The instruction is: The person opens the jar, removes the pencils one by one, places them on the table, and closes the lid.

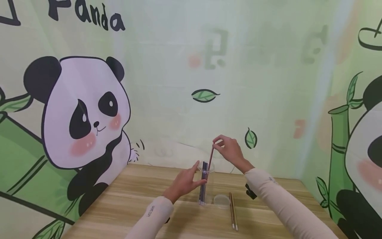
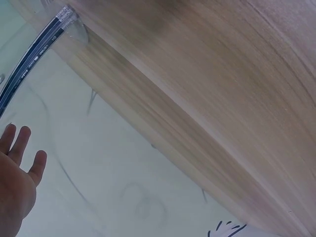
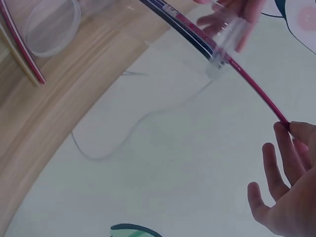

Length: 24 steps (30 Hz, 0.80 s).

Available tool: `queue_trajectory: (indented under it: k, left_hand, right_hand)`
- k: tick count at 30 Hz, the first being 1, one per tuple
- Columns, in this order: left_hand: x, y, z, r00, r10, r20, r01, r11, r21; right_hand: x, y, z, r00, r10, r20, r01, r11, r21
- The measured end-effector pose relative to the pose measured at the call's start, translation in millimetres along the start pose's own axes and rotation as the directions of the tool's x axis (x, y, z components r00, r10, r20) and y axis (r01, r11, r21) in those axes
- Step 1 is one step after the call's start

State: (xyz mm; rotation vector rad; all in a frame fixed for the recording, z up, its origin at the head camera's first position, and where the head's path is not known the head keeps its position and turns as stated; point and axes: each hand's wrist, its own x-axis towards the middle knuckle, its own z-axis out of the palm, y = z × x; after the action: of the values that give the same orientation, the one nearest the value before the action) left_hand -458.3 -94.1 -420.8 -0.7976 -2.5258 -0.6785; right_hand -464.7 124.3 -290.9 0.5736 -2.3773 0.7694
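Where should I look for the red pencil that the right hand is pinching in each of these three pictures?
Head: just right of centre, in the lower half; the red pencil slants down from the right hand.
Left wrist: I can't see it in this picture.
Right wrist: it slants from the top middle down to the fingertips at the right.
Shared landmark: the dark pencils, low centre in head, top left in left wrist, top middle in right wrist.

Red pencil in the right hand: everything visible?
The red pencil is slim, likely painted wood, with small pale lettering along its side. It leans, upper end pinched by the fingertips of the right hand, lower part inside the clear container beside dark pencils. Whether it touches them or is sharpened, I can't tell.
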Motion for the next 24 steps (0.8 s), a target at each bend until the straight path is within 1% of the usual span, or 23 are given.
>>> queue_trajectory:
  k: [5, 12, 16, 19, 24]
  left_hand:
    - [-0.5, 1.4, 1.1, 1.000, 0.008, -0.005, -0.008, 1.000, 0.000]
    - [-0.2, 0.9, 1.7, 1.000, 0.025, -0.013, -0.025, 1.000, 0.009]
    - [0.6, 0.4, 1.9, 1.000, 0.019, -0.006, -0.019, 1.000, 0.002]
    - [0.2, -0.8, 2.5, 1.000, 0.008, 0.000, -0.008, 1.000, -0.002]
    - [0.2, -1.4, 3.2, 1.000, 0.017, -0.003, -0.017, 1.000, -0.009]
  right_hand:
    - [9.6, -3.2, -17.3, 1.000, 0.004, -0.024, -0.003, 1.000, 0.025]
    - [21.5, -8.6, -36.8, 0.995, 0.004, -0.097, 0.000, 0.999, 0.045]
    - [27.6, -9.6, -47.2, 0.991, -0.002, -0.136, 0.009, 0.999, 0.053]
    - [30.8, -9.0, -54.9, 0.988, -0.007, -0.152, 0.015, 0.998, 0.055]
    - [31.6, -2.3, -68.5, 0.984, 0.031, -0.174, -0.022, 0.998, 0.051]
